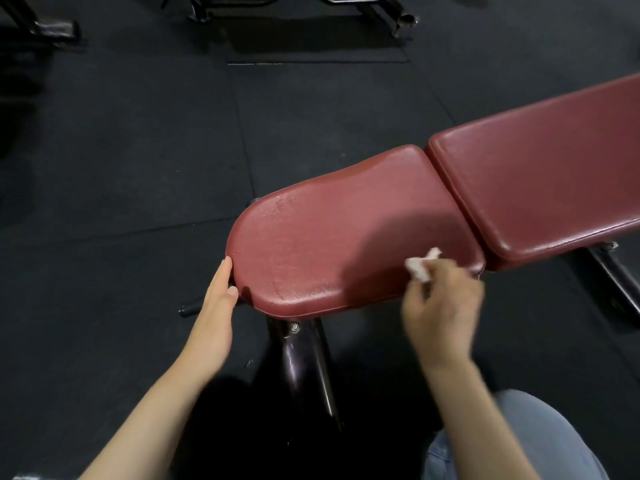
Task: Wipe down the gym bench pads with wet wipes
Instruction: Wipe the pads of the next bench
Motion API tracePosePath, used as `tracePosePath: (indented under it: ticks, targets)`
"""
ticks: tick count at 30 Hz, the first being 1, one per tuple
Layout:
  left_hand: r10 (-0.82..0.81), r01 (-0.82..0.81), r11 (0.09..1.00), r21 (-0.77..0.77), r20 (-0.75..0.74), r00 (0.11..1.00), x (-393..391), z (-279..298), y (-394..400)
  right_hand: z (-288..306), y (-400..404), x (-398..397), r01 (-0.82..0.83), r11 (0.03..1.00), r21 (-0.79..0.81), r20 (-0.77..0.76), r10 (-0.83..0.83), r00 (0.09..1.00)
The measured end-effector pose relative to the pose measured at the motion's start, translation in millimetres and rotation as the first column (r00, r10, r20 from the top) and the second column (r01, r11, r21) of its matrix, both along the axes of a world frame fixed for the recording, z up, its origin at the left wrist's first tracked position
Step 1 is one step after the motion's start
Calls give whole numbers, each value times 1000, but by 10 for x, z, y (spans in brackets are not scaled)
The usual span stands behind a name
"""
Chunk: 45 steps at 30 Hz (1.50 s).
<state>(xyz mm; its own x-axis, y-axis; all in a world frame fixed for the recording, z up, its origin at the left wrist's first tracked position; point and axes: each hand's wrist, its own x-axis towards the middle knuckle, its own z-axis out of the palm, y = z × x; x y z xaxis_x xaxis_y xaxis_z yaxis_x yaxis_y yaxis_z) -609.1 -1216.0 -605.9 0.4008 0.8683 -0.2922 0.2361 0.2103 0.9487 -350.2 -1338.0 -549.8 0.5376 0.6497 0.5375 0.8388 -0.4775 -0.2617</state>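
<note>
Right hand [441,306] blurred, seemingly pinching wipe [420,265]; left hand [218,306] braces seat pad [329,237].

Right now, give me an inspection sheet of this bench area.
Surface: red seat pad, worn texture with a sheen along its far edge; whether that is moisture cannot be told.
Job's things: white wet wipe bunched at the seat pad's near right edge; red back pad adjoins the seat, separated by a seam.
Clutter: nothing seen.
Hands: right hand pinches the wet wipe, motion-blurred; left hand, fingers straight, rests against the seat pad's rounded end.
Cables: nothing seen.
Surroundings: black rubber floor tiles; dark bench post under the seat; another black metal frame beyond.
</note>
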Motion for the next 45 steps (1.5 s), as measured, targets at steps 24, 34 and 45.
tracePosePath:
  ticks: [24, 34, 45]
  targets:
    - [106, -110, 991, -82, -46, 993, -29, -220, 281, -40, -247, 77, -338, 941, 19, -27, 338, 941]
    - [230, -183, 952, -245, 179, 957, -84, 238, 115, 25, 1007, -1064, -766, 224, -602, -77, 939, 336]
    - [363, -312, 879, -361, 81, 928, -55, 266, 254, 117, 2091, -957, -707, 381, -596, -184, 792, 582]
